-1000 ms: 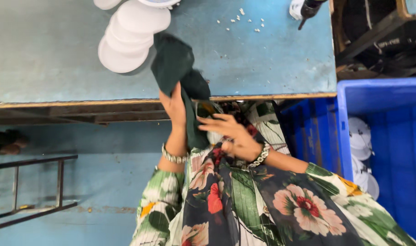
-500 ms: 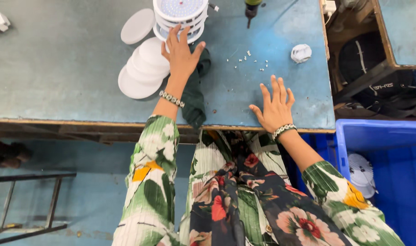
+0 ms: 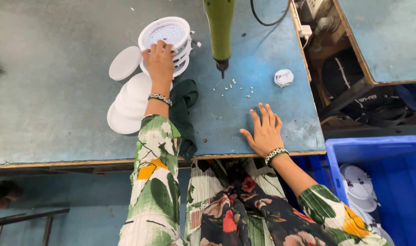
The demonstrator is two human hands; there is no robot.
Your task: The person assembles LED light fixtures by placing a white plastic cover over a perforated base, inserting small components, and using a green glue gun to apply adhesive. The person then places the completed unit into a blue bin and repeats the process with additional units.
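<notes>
Worn blue-green tabletop (image 3: 44, 91) fills most of the view, with a blue plastic bin (image 3: 381, 155) of white round housings at the lower right; a dark green cloth (image 3: 184, 114) lies crumpled beside the left forearm; white round discs (image 3: 126, 98) overlap in a loose row left of it; a green power screwdriver (image 3: 220, 27) hangs tip-down over the table; the left hand (image 3: 159, 64) rests on a stack of white round lamp housings (image 3: 171, 34), fingers curled over its near rim; the right hand (image 3: 264, 132) lies flat near the table edge, fingers spread, holding nothing; small screws (image 3: 237, 86) are scattered between screwdriver and right hand.
</notes>
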